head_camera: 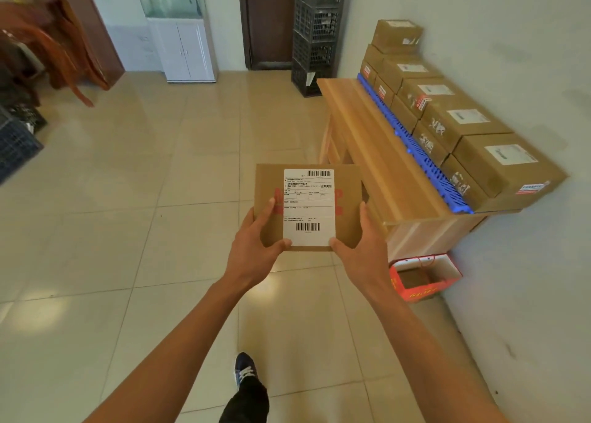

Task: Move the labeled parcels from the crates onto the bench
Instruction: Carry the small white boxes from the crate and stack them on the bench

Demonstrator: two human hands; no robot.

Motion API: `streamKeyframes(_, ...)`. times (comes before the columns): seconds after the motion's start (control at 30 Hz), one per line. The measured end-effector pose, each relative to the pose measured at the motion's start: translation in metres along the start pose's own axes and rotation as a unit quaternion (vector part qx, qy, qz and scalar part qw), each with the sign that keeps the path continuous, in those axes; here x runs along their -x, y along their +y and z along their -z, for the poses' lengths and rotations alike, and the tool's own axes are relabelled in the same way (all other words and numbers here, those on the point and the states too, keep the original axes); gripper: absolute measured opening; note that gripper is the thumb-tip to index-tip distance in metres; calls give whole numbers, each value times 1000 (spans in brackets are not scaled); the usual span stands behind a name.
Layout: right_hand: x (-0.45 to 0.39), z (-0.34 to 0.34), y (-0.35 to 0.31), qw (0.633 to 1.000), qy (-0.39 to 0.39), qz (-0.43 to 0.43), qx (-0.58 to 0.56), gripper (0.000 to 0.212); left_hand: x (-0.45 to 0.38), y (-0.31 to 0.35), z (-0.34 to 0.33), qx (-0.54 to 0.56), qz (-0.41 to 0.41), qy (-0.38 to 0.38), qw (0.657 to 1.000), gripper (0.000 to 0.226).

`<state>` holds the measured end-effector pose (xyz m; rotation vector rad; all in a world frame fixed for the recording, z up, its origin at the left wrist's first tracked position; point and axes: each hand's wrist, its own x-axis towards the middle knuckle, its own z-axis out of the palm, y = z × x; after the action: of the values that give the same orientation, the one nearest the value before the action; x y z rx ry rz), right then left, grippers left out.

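The parcel is gripped by its near corners in the left hand and right hand, short of the bench, so it could probably be dropped or clipped on the edge.

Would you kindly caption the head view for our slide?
Both hands carry a labeled parcel toward the bench stacked with parcels.
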<state>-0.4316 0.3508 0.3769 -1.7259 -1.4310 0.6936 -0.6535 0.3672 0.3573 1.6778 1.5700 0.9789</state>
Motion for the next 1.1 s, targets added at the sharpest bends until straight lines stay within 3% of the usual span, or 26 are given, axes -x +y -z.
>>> streamKeyframes(0.53, -201, -108, -82, 999, 16, -18, -24, 98, -251, -56, 65, -3, -21, -13, 1000, 94)
streamKeyframes(0.77, -292, -125, -69, 999, 16, -38, -24, 99, -345, -67, 44, -1, -22, -8, 1000, 94)
streamKeyframes(1.1, -469, -144, -43, 993, -7, -50, -108, 99, -509, -64, 11, -16, 4, -1, 1000, 94)
